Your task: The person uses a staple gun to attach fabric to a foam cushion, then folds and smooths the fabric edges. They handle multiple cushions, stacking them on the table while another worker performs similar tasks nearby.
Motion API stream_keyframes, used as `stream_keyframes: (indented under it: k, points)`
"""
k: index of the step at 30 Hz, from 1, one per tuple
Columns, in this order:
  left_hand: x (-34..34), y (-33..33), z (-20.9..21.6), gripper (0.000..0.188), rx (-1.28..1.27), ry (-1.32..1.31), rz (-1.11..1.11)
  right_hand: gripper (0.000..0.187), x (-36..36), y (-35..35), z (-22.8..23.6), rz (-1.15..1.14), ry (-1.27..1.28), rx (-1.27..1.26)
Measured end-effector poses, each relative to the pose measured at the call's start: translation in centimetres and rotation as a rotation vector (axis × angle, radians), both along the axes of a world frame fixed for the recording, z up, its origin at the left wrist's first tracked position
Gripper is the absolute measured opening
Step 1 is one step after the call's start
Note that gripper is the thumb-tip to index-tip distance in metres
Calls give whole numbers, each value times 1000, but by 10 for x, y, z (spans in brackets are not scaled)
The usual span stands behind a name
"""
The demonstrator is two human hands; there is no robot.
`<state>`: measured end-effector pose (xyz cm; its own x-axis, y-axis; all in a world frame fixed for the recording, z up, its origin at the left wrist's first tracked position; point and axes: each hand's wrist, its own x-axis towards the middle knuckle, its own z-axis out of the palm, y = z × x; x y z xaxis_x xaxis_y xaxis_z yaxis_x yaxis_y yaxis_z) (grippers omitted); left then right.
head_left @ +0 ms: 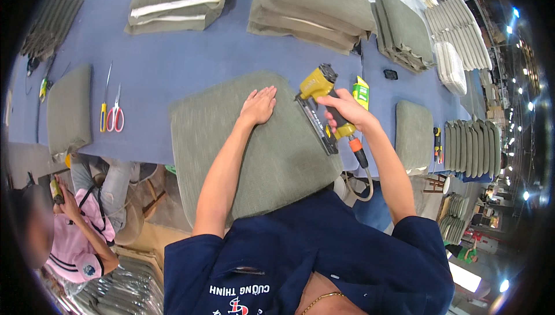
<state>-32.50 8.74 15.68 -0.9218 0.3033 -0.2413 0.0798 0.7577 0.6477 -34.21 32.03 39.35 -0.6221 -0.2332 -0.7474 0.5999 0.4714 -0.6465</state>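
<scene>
A large grey-green upholstered seat cushion [266, 159] lies on the blue table in front of me, its near edge against my body. My left hand [259, 106] rests flat on its far part, fingers stretched out. My right hand [348, 110] is wrapped round the black grip of a yellow pneumatic staple gun [319, 86]. The gun is over the cushion's right side, its dark magazine slanting down toward the right edge; I cannot tell whether it touches the fabric. An orange and black fitting joins its handle to an air hose [370, 185].
Scissors [117, 112] and a yellow-handled screwdriver [104, 115] lie left of the cushion. A green-yellow box [361, 93] stands right of the gun. Stacked covered cushions [312, 3] line the table's far side. At the left, a co-worker in pink [78, 240] holds a tool.
</scene>
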Motion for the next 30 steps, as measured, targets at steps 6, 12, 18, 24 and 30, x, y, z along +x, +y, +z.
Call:
stream_keyframes:
  k: [6,12,18,24,30]
  points:
    - [-1,-7,-9,52,-28,-6,96,58,-17,-28,-37,104,-66,134]
    - [1,-4,-8,49,34,40,158,48,-25,-31,-38,228,-36,18]
    - [15,-31,21,38,71,52,258,41,-41,-37,-65,261,-45,153]
    - [137,-161,78,41,-2,93,318,41,-32,-6,-35,170,-41,-12]
    - [337,-186,151,62,425,-361,1013,32,17,115,-45,-3,271,115]
